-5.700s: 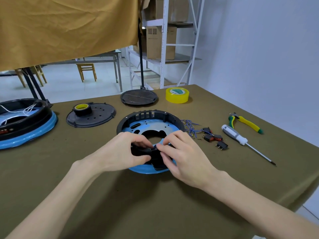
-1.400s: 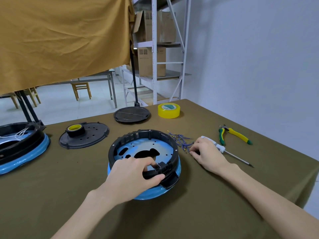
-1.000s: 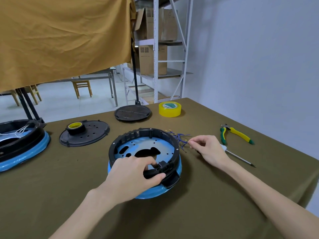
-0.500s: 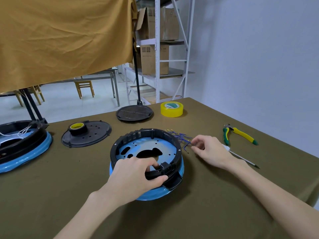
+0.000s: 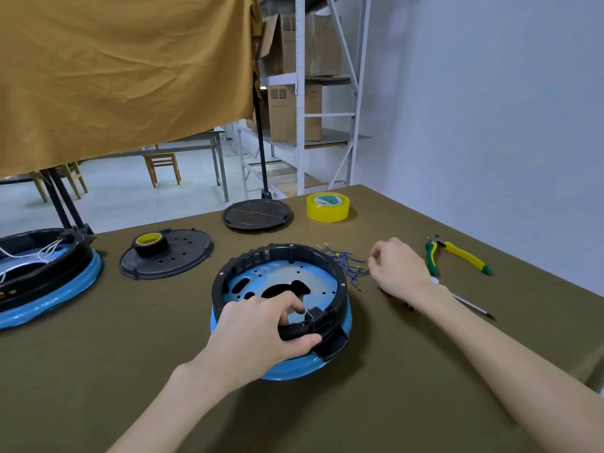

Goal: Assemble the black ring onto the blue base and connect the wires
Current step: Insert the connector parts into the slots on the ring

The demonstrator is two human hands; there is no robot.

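Steadying the black ring (image 5: 228, 282) on the blue base (image 5: 287, 369) mid-worktop, the left hand (image 5: 261, 335) grips its near rim while the right hand (image 5: 397, 269), fingers curled, seemingly pinches among the loose wires (image 5: 343, 261) beside it, so routing one inward looks next.

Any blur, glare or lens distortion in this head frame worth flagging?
Head view: even, soft light; faint shadow under the blue base; no glare; shelving uprights lean with wide-angle distortion; right hand slightly soft, and the wires too fine to resolve.
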